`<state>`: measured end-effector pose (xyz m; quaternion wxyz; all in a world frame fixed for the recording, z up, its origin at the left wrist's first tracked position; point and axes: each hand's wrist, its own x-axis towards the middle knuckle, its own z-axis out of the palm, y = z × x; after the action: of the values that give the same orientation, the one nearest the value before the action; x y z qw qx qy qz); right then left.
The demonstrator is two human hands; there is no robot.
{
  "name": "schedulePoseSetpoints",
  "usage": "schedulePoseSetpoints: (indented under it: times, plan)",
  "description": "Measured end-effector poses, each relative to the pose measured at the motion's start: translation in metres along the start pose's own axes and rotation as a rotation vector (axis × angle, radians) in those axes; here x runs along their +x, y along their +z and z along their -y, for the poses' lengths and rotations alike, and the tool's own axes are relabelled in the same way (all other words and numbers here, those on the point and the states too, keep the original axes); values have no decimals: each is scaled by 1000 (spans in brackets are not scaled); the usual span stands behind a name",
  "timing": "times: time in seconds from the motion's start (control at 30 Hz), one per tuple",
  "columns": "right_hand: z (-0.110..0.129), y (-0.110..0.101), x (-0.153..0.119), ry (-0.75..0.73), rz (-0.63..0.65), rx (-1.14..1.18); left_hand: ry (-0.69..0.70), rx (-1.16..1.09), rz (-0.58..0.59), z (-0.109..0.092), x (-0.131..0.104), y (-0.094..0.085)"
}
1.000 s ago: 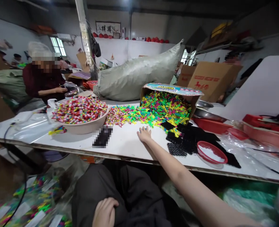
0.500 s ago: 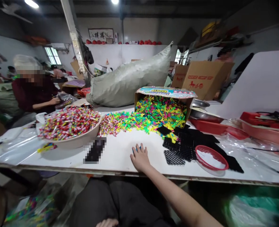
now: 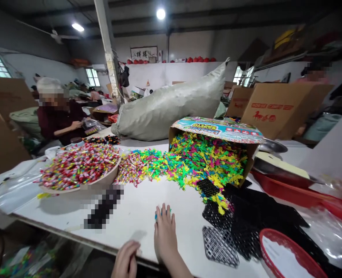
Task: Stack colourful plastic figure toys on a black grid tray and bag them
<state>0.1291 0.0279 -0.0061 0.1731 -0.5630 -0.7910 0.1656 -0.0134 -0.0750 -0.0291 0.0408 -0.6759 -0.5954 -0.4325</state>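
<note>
Nearest, the left hand [image 3: 127, 255] is at the tabletop's [image 3: 136, 208] smooth white front edge, fingers bent loosely downward; its grip is partly curled, and whether it holds anything cannot be told. Beside it, the right hand [image 3: 165, 235] lies palm down, forearm coming from below, fingers extended forward and slightly apart. Its grip is open, the fingertips over a small blue piece [image 3: 156, 217] on the tabletop.

To the right are a stiff, holed black mesh mat [image 3: 220, 247] and a round red plastic basket [image 3: 262, 242] with something white inside. To the left lies a dark item [image 3: 102, 210], blurred out.

Farther back, a pale, rounded tub [image 3: 101, 182] is heaped with small, shiny red-and-white pieces [image 3: 78, 166]. Right of it, knobbly yellow, green, blue and pink plastic figures [image 3: 208, 154] spill from a printed cardboard box [image 3: 217, 129] lying on its side.

Behind stretches a bulging, wrinkled grey woven sack [image 3: 173, 108], with a plain brown carton [image 3: 283, 108] to its right. At far left, a person [image 3: 57, 119] in a pale cap handles a clear plastic bag [image 3: 92, 126].
</note>
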Motion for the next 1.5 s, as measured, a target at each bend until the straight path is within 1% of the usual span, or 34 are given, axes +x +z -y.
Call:
schedulePoseSetpoints:
  times: [0.03,0.07,0.1,0.17,0.2,0.27,0.33,0.4,0.43,0.47,0.5,0.57,0.63,0.67,0.7,0.77,0.87,1.03,1.17,1.27,1.3,1.33,1.4,1.43,1.47,1.5]
  plan:
    - [-1,2,-2,-2,-3,-4,56,23,-13,7,15,2]
    - [-2,4,-3,-1,-14,-7,81,49,-20,15,31,2]
    - [-4,5,-3,1,-31,-7,100,76,-3,23,46,2]
    - [-8,1,5,4,-92,9,35,147,44,39,73,0]
    - [-10,-6,16,0,-137,25,-11,180,68,46,83,-1]
    - [-14,-30,53,-35,-263,63,-104,240,110,56,97,-1]
    - [-16,-63,108,-91,-403,86,-149,274,162,60,102,1]
    - [-16,-94,170,-122,-469,48,-147,275,229,60,101,2]
    - [-16,-106,199,-115,-456,4,-144,266,256,59,99,3]
    - [-16,-114,225,-91,-415,-43,-147,255,279,58,98,3]
    - [-17,-117,247,-45,-367,-93,-160,245,294,58,98,3]
    - [-19,-114,277,29,-207,-209,-200,230,307,57,98,2]
    - [-24,-101,290,94,-49,-300,-218,213,315,57,99,2]
    - [-27,-94,292,119,-10,-326,-221,205,317,58,99,2]
    - [-29,-87,292,139,3,-340,-223,198,317,58,99,3]
    - [-34,-77,288,167,-22,-345,-229,189,316,58,100,4]
    - [-38,-72,274,176,-57,-345,-236,182,327,59,99,5]
    - [-39,-74,238,190,-72,-351,-248,188,343,62,98,8]
    - [-33,-64,204,171,-100,-351,-235,195,338,64,97,9]
    - [-30,-58,184,165,-68,-320,-208,209,317,64,97,8]
    - [-32,-61,180,137,-21,-289,-200,214,305,64,97,7]
    - [-36,-66,178,85,54,-236,-194,217,293,64,97,7]
    - [-49,-87,179,-63,222,-69,-190,220,269,64,98,7]
    - [-58,-100,183,-127,275,29,-189,219,259,65,98,6]
    - [-69,-113,187,-145,247,111,-186,217,252,65,98,6]
    - [-79,-125,193,-107,152,152,-182,213,249,65,99,6]
